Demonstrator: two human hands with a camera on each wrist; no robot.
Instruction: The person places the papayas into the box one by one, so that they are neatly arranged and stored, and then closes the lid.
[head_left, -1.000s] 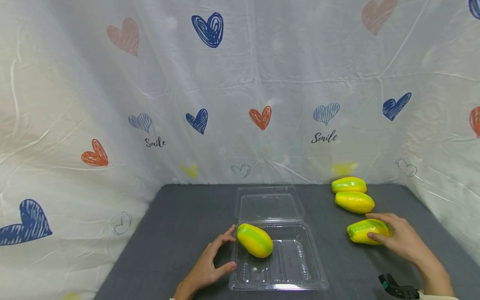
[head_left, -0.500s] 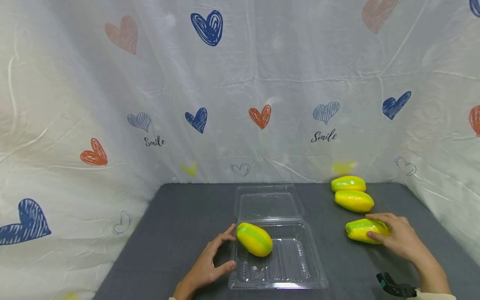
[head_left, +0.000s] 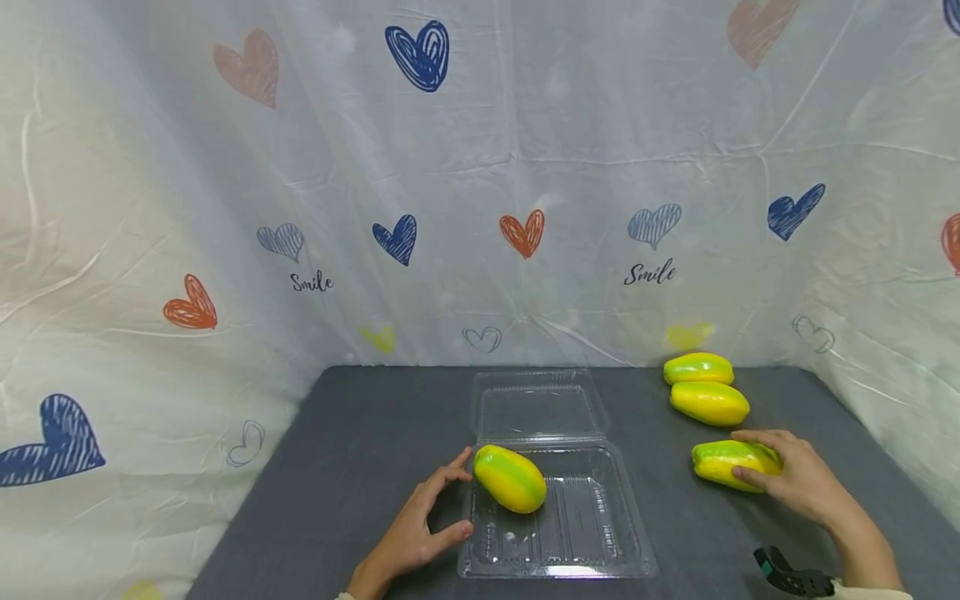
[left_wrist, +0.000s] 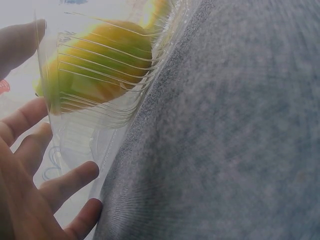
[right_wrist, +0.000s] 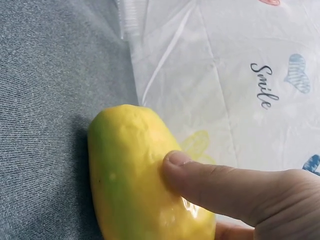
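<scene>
My right hand (head_left: 810, 483) grips a yellow-green papaya (head_left: 723, 463) lying on the grey cloth at the right. In the right wrist view the thumb presses on the side of this papaya (right_wrist: 135, 175); the other fingers are mostly hidden. Another papaya (head_left: 510, 479) lies tilted in the left part of a clear plastic clamshell box (head_left: 630, 533), whose lid (head_left: 536, 408) is folded back. My left hand (head_left: 408, 529) is at the box's left side, its fingers spread and fairly straight. In the left wrist view, fingertips touch or nearly touch the clear wall (left_wrist: 75, 135).
Two more papayas, one farther back (head_left: 698, 368) and one nearer (head_left: 709, 403), lie close together at the back right. A white curtain (head_left: 450, 150) with printed hearts stands behind the grey-covered table (head_left: 360, 450). A black strap (head_left: 795, 573) is by the right wrist.
The right hand and the papaya it grips have shifted very slightly to the left. The left hand, box and other papayas have stayed in place.
</scene>
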